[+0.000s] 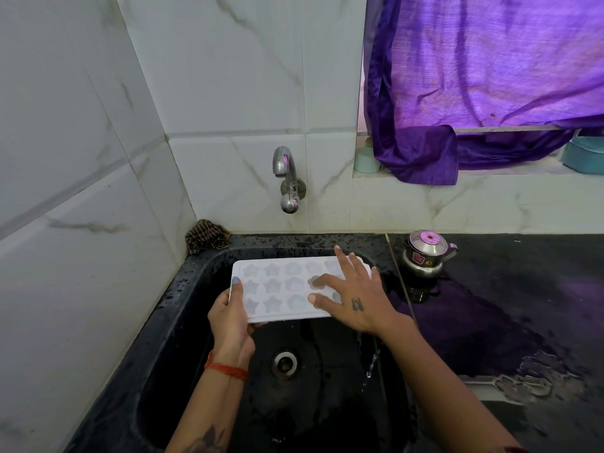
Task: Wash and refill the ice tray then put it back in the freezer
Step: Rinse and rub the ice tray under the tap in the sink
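Head view, looking down. White ice tray held flat over the black sink, under the tap. Star-shaped holes facing up. Left hand gripping the left short end of the tray, thumb on top, fingers curled under. Right hand lying spread on the right part of the tray, fingers flat and loose, fingertips pressing into the holes, likely rubbing them clean. No water coming from the tap. Drops falling below the right wrist, and wet spots on the sink rim. Drain open at the bottom of the sink. Hard to tell if any water sits in the holes.

Small steel kettle on the dark counter, just right of the sink. Brown cloth bunched in the corner behind the sink. Purple curtain hanging over the window ledge.

Seems to be the washing part, somewhere in the middle. Still to do, by the look of it: rinse, fill with fresh water, carry to the freezer. No freezer in sight.
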